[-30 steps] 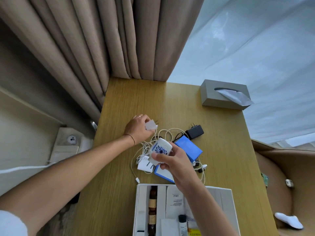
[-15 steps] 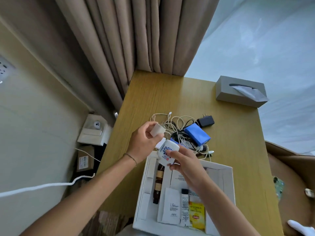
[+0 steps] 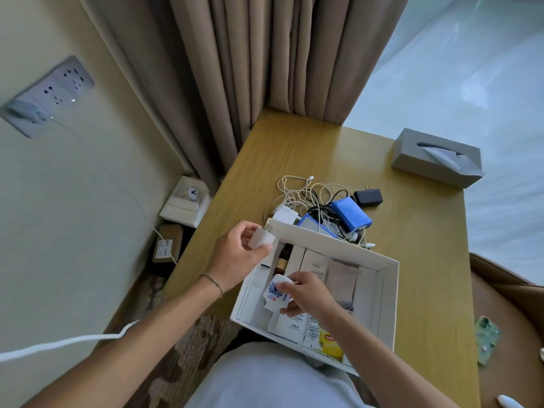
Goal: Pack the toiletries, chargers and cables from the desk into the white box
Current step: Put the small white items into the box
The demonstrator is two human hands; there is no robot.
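Note:
The white box [image 3: 391, 304] sits at the desk's near edge with toiletries inside: a brown bottle [image 3: 283, 257], white sachets and a yellow tea packet [image 3: 331, 343]. My right hand [image 3: 309, 294] holds a white charger with a blue pattern [image 3: 275, 294] inside the box, low at its left side. My left hand [image 3: 238, 257] grips a small white plug [image 3: 260, 238] over the box's far left corner. Behind the box lies a tangle of white cables [image 3: 300, 192], a blue pack [image 3: 350, 214], a black adapter [image 3: 368, 197] and a white adapter [image 3: 284, 215].
A grey tissue box [image 3: 435, 157] stands at the desk's far right. Curtains [image 3: 279, 54] hang behind the wooden desk [image 3: 426, 245]. On the floor at left are a white box with a small device [image 3: 187, 201] and a cardboard box [image 3: 166, 242]. A wall socket panel [image 3: 50, 92] is at left.
Both hands have drawn back from the cable pile toward me, carrying the plug and patterned charger. The right hand has lowered the charger into the box.

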